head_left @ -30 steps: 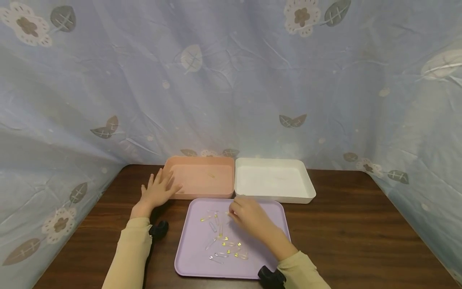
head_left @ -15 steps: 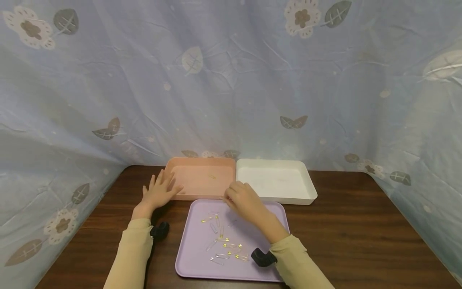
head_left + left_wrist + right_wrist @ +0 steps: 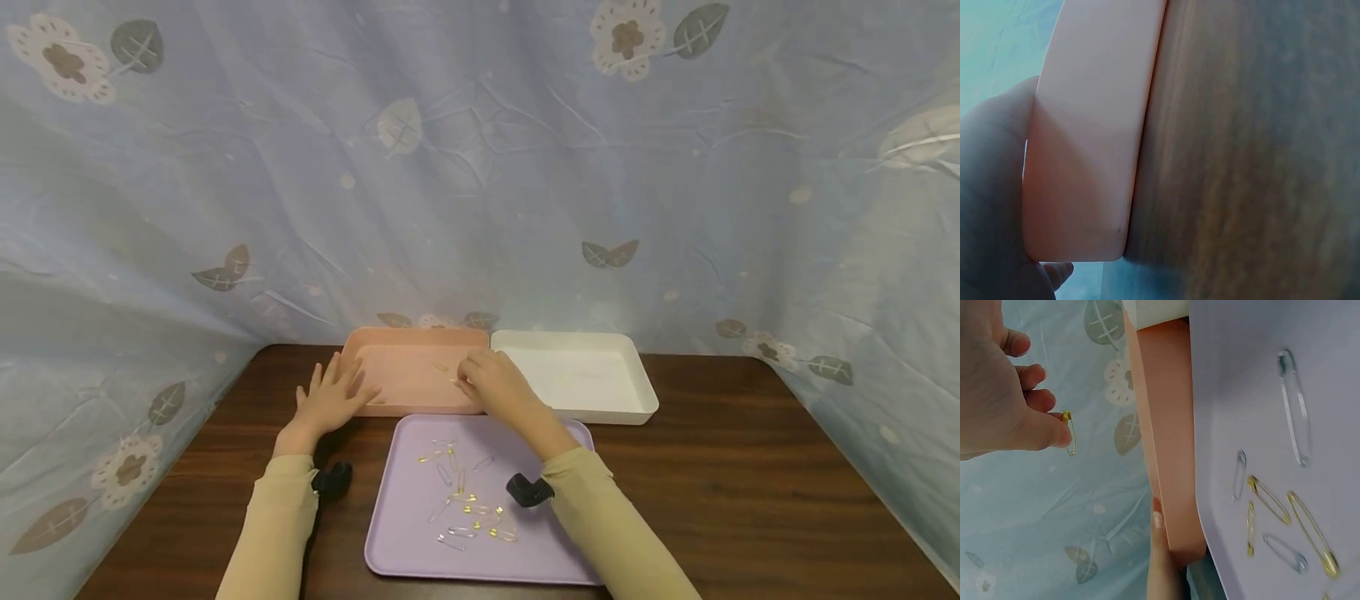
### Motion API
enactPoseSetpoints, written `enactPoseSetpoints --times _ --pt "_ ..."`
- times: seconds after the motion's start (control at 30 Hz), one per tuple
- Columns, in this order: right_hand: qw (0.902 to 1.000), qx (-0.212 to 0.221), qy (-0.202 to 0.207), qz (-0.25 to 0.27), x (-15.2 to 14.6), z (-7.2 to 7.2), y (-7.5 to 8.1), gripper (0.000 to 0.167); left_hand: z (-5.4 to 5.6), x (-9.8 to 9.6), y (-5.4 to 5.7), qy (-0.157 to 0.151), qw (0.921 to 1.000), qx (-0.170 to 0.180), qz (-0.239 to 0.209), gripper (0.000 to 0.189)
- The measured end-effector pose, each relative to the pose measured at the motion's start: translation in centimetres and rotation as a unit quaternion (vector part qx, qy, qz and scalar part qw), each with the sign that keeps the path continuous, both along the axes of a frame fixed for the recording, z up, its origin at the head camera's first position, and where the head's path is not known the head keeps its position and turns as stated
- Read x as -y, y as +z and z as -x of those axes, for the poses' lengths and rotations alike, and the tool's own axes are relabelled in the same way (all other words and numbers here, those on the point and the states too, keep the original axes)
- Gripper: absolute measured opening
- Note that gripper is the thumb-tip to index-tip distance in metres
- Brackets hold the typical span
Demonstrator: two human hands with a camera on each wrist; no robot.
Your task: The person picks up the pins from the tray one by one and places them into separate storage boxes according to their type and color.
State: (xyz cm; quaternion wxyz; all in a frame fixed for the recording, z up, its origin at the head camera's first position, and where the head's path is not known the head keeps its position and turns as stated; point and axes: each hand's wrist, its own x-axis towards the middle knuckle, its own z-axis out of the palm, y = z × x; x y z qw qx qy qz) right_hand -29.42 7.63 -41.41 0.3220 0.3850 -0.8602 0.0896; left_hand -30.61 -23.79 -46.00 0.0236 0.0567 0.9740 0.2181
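Note:
My right hand [image 3: 495, 385] is over the right part of the pink tray [image 3: 397, 377]. Between thumb and fingertip it pinches a small gold safety pin [image 3: 1067, 417], seen best in the right wrist view. Another pin [image 3: 440, 366] lies inside the pink tray. My left hand [image 3: 327, 407], fingers spread, rests at that tray's left front corner; the left wrist view shows it against the tray's wall [image 3: 1088, 162]. On the purple tray [image 3: 405, 554] several gold and silver safety pins lie scattered, including a large silver one [image 3: 1293, 409] and a large gold one [image 3: 1312, 532].
A white tray [image 3: 573, 377] stands right beside the pink one, both behind the purple tray on a dark wooden table [image 3: 750, 467]. A patterned curtain [image 3: 480, 183] hangs behind and at both sides. Each wrist wears a black device [image 3: 528, 490].
My right hand has lifted a pin from the purple tray and carried it back and slightly left, over the pink tray. The left hand stays at the pink tray's corner.

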Motion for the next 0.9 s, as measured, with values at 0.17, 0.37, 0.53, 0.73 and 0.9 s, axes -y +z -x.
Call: enactPoseSetpoints --times 0.17,0.37,0.53,0.73,0.9 --pt "0.9999 0.009 -0.004 -0.006 0.3 1.4 -0.1 0.011 0.1 -0.1 0.0 -0.003 1.0 0.002 -0.003 0.087" --pt "0.9996 0.015 -0.008 -0.021 1.5 2.7 -0.2 0.011 0.1 0.0 -0.1 -0.005 1.0 0.006 0.0 0.087" --pt "0.9989 0.036 -0.007 -0.028 2.8 3.7 0.0 0.014 0.1 0.2 0.0 -0.002 1.0 0.006 -0.003 0.086" --pt "0.9967 0.069 -0.011 -0.04 3.8 4.5 0.0 0.015 0.0 0.2 0.0 0.0 1.0 0.008 -0.003 0.086" --pt "0.9932 0.105 -0.027 -0.042 4.5 5.4 -0.1 0.015 0.1 0.1 -0.1 0.002 1.0 0.007 -0.001 0.087"
